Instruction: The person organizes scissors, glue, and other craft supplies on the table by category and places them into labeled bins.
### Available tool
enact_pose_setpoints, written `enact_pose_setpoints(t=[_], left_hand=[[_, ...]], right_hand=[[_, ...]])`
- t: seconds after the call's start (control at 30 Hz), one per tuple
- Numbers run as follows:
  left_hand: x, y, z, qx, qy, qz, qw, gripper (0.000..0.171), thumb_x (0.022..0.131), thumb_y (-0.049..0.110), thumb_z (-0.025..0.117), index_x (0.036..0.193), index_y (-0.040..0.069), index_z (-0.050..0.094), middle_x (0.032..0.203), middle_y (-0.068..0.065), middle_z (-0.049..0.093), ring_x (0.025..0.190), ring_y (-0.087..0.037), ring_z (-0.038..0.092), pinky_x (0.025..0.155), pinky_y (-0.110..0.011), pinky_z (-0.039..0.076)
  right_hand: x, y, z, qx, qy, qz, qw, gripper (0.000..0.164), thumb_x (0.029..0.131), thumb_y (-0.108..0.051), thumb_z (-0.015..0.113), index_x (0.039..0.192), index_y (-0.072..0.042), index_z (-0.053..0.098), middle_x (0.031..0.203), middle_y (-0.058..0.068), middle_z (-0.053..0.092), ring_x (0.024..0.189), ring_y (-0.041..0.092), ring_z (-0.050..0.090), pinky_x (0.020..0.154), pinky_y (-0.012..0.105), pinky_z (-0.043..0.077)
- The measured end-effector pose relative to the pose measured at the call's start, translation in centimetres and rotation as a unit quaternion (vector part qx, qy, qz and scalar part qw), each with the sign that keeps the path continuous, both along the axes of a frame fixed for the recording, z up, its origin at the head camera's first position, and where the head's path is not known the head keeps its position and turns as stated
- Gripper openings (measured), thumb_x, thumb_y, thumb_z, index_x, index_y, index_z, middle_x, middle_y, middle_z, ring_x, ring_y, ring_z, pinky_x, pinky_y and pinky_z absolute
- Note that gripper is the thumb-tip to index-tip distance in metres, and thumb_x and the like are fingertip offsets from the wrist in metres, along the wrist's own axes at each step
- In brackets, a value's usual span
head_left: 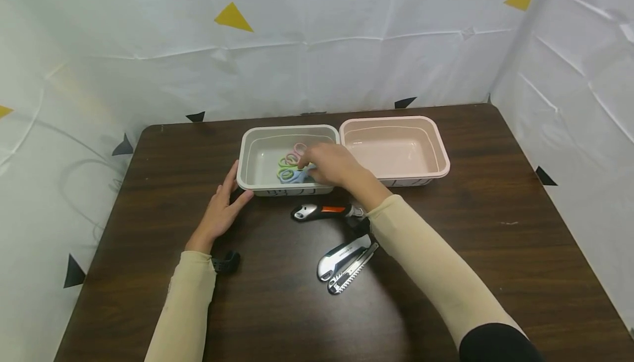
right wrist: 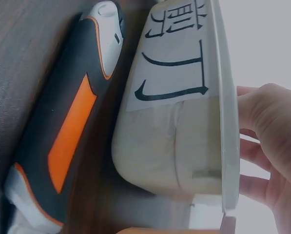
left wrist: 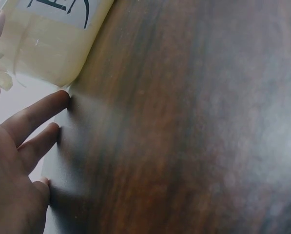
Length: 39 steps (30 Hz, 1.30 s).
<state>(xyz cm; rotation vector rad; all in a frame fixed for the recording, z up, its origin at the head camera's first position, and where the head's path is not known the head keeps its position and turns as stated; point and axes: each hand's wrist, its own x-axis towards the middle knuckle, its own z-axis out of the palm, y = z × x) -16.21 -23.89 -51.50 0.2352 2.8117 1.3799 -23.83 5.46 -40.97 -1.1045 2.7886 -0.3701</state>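
My right hand point(head_left: 331, 163) reaches over the front rim of the white bin point(head_left: 255, 158), down to the scissors inside. Blue-handled scissors point(head_left: 287, 175) lie right at its fingers, with pink-handled scissors point(head_left: 299, 147) and green-handled scissors point(head_left: 283, 162) beside them. In the right wrist view the bin wall hides the fingertips, so I cannot tell whether they pinch the blue scissors. At the bin's left front corner is my left hand point(head_left: 221, 208), fingers extended and spread, thumb near the rim. The left wrist view shows its fingers point(left wrist: 40, 109) low beside the bin.
A pink bin point(head_left: 391, 164) stands against the white bin's right side. In front lie an orange-and-black utility knife point(head_left: 324, 212), a silver-and-black utility knife point(head_left: 342, 257) and a slim snap-off knife point(head_left: 353, 269). White sheeting point(head_left: 307, 76) rises behind the brown table point(head_left: 267, 307).
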Motion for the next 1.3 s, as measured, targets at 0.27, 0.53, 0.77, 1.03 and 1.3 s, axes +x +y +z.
enact_pose_setpoints(t=[0.27,0.53,0.77,1.03,1.3], left_hand=[[0.2,-0.1,0.0,0.001,0.000,0.001,1.0000,0.076,0.094,0.045,0.057,0.152,0.043,0.009,0.149,-0.007,0.040,0.137,-0.027,0.038,0.112,-0.061,0.006],[0.2,-0.3,0.2,0.009,0.003,0.000,1.0000,0.075,0.094,0.043,0.058,0.151,0.045,0.009,0.146,-0.007,0.045,0.137,-0.026,0.038,0.113,-0.060,0.005],[0.2,-0.3,0.2,0.013,-0.004,0.003,0.9999,0.074,0.094,0.044,0.057,0.151,0.045,0.010,0.142,-0.009,0.050,0.137,-0.026,0.038,0.113,-0.058,0.004],[-0.1,-0.2,0.1,0.013,0.002,-0.003,0.9999,0.074,0.094,0.043,0.058,0.151,0.046,0.010,0.142,-0.008,0.050,0.138,-0.025,0.037,0.113,-0.058,0.005],[-0.2,-0.1,0.0,0.011,-0.005,-0.001,0.9999,0.076,0.094,0.045,0.057,0.153,0.042,0.010,0.142,-0.008,0.050,0.137,-0.024,0.038,0.114,-0.057,0.004]], right_hand=[[1.7,1.2,0.2,-0.063,0.024,-0.017,0.998,0.022,0.088,-0.018,0.067,0.108,-0.022,0.074,0.112,-0.006,0.067,0.104,0.015,0.061,0.081,0.038,0.050],[5.1,1.6,1.9,-0.112,0.061,-0.001,0.992,0.020,0.087,-0.020,0.070,0.106,-0.022,0.074,0.110,-0.007,0.066,0.101,0.012,0.059,0.074,0.037,0.051],[7.9,2.6,2.3,-0.135,0.082,0.022,0.987,0.019,0.085,-0.016,0.071,0.103,-0.024,0.074,0.105,-0.010,0.067,0.098,0.009,0.060,0.073,0.033,0.051],[11.0,4.8,0.4,-0.120,0.044,0.003,0.992,0.021,0.085,-0.016,0.072,0.104,-0.023,0.074,0.106,-0.012,0.066,0.101,0.008,0.060,0.079,0.033,0.051],[13.5,6.8,-2.4,-0.078,-0.045,-0.029,0.996,0.029,0.083,-0.020,0.074,0.111,-0.020,0.071,0.114,-0.006,0.064,0.109,0.014,0.059,0.088,0.038,0.050]])
